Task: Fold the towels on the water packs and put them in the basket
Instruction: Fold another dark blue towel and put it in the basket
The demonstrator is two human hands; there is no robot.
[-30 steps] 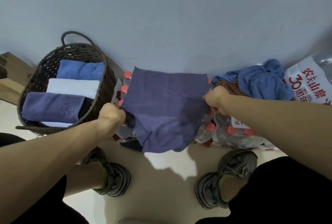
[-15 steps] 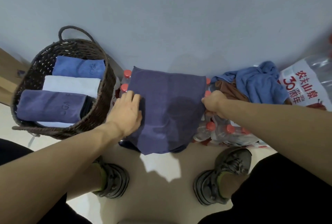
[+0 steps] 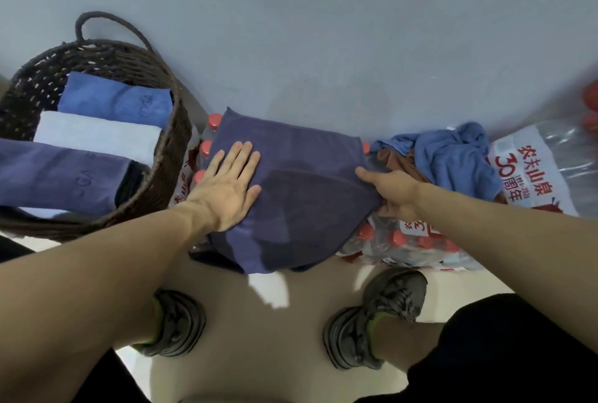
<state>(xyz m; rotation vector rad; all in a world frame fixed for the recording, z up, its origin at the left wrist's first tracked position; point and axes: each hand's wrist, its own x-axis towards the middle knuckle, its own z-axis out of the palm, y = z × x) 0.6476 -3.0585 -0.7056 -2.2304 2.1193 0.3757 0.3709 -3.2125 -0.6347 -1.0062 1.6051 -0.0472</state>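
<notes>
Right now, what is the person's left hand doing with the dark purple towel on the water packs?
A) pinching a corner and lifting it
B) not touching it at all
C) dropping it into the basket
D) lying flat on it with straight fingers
D: the left hand lies palm down with fingers straight on the dark purple towel, while the right hand grips its right edge.

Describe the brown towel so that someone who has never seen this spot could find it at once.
Start at the woven basket by the wall and go right, past the dark blue towel spread over the water packs. Beyond the right hand lies a crumpled heap: the brown towel pokes out under a light blue towel. It is the only brown cloth there.
</notes>
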